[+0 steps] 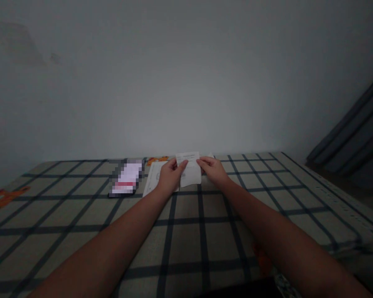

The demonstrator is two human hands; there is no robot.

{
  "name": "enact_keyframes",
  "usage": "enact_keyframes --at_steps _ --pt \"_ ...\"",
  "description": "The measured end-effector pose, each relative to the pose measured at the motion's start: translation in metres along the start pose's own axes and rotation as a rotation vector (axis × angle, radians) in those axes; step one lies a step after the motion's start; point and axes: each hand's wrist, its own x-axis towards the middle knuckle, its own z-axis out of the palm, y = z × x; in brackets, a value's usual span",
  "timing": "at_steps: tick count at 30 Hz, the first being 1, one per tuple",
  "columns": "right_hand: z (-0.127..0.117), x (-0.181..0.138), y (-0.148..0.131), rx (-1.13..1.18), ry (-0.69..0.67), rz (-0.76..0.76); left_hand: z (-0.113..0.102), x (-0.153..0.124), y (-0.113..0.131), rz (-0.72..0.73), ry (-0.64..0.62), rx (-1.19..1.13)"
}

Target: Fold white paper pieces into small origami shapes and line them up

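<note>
A small white slip of paper [191,169] with faint print is held upright between both my hands over a checked cloth surface [186,231]. My left hand [170,177] pinches its left edge, thumb on the front. My right hand [214,169] grips its right edge. Under my left hand a larger white sheet [153,179] lies flat on the cloth.
A blurred-out rectangular object [127,177] lies left of the sheet. Orange printed shapes show at the far edge [157,159] and at the left [3,198]. A plain wall rises behind; dark slanted boards [354,140] lean at the right.
</note>
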Motion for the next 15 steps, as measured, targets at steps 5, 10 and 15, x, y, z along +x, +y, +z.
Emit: enact_keyframes --at_steps 5,10,15 --pt "-0.0007 0.0011 0.004 -0.045 -0.009 0.001 -0.0008 0.0006 -0.0004 0.009 0.006 0.002" --pt "-0.0018 0.0032 0.0098 -0.058 -0.051 -0.016 -0.0021 0.0019 -0.0022 -0.004 0.012 0.013" --pt "-0.0017 0.0012 0.003 -0.106 -0.049 -0.007 -0.0034 0.0015 -0.0016 -0.011 0.002 0.016"
